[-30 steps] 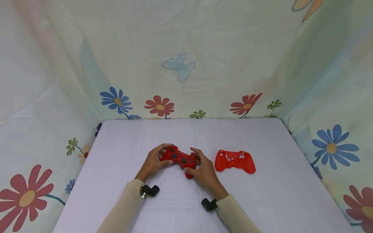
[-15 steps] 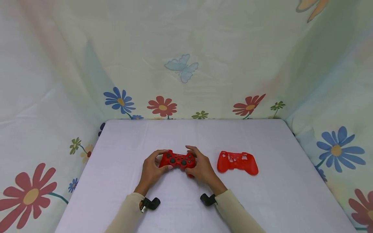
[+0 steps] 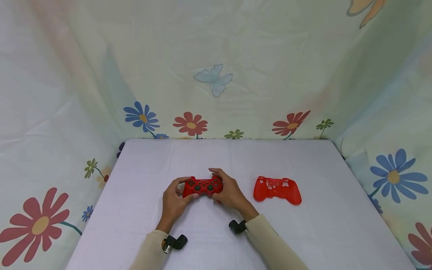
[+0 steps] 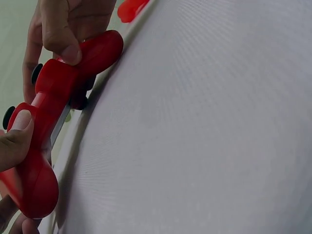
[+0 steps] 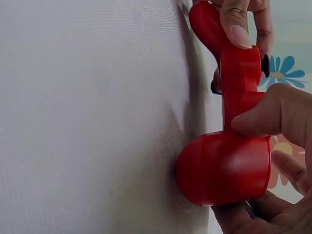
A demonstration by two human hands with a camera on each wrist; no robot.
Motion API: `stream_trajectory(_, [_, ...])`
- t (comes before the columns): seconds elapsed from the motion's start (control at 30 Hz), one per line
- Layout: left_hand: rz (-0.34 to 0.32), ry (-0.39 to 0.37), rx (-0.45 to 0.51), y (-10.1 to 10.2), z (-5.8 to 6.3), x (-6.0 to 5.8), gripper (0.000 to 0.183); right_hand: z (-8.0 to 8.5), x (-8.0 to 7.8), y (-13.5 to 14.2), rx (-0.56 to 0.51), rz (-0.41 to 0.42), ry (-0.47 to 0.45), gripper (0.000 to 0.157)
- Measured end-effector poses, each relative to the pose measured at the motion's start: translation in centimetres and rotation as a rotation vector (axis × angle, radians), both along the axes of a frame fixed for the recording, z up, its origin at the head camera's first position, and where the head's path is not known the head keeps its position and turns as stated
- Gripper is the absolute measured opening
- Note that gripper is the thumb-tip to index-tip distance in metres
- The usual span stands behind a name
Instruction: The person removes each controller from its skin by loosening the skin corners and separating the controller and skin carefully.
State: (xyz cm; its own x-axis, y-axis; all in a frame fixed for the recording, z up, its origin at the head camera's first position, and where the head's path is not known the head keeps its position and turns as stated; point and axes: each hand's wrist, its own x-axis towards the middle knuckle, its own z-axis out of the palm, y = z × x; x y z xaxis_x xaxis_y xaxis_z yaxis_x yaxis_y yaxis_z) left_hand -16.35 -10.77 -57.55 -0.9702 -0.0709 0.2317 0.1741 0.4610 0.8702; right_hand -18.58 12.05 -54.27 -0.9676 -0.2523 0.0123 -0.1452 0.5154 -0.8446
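A red game controller (image 3: 203, 186) with dark thumbsticks faces up between both hands at mid-table. My left hand (image 3: 173, 200) grips its left end, thumb on the near side and fingers round the far side. At the other end my right hand (image 3: 231, 192) holds the right grip, its thumb pressing the near edge. In the left wrist view the controller (image 4: 51, 92) appears from its near side, with a thumb on each half. The right wrist view has its rounded handle (image 5: 224, 168) close to the cloth. Fingers beneath the controller are partly hidden.
To the right of the right hand lies a red silicone controller cover (image 3: 277, 190) with cut-out holes. A white cloth covers the table (image 3: 320, 232). Behind and beside it hangs a curtain (image 3: 256, 75) printed with flowers and butterflies.
The controller has turned from a slant to nearly level across the table, both hands keeping hold of it. The red cover has stayed on the table; the head view has shifted slightly.
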Motion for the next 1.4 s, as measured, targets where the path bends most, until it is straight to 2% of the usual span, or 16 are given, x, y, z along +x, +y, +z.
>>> stream_trajectory(0.17, [0.002,-0.023,0.015,0.1,-0.2,0.0,0.061,-0.1,0.1,-0.1,0.009,-0.014,-0.007,0.086])
stream_trajectory(0.43, [0.001,0.000,0.012,0.0,-0.7,-0.5,0.062,-0.1,-0.3,-0.1,0.019,-0.026,-0.017,0.085])
stream_trajectory(0.73, [-0.009,-0.027,0.010,-0.2,-0.7,-0.7,0.061,-0.4,-0.3,0.0,0.010,-0.032,-0.033,0.085])
stream_trajectory(0.9, [-0.034,-0.025,-0.011,-0.1,-0.7,-0.7,0.065,-0.3,0.0,0.3,0.005,-0.054,-0.030,0.084])
stream_trajectory(1.03, [-0.042,0.013,-0.124,0.0,-0.5,-0.5,0.078,-0.1,0.8,0.8,0.034,-0.074,0.019,0.080])
stream_trajectory(1.13, [-0.037,0.068,-0.268,0.0,-0.1,-0.3,0.082,0.4,1.5,1.3,0.106,-0.089,0.090,0.079])
stream_trajectory(1.3, [-0.073,0.144,-0.497,0.6,1.7,0.3,0.083,1.4,2.5,2.3,0.256,-0.096,0.202,0.079])
stream_trajectory(1.4, [-0.101,0.157,-0.612,1.2,2.8,0.5,0.085,2.0,2.8,2.8,0.330,-0.090,0.260,0.076])
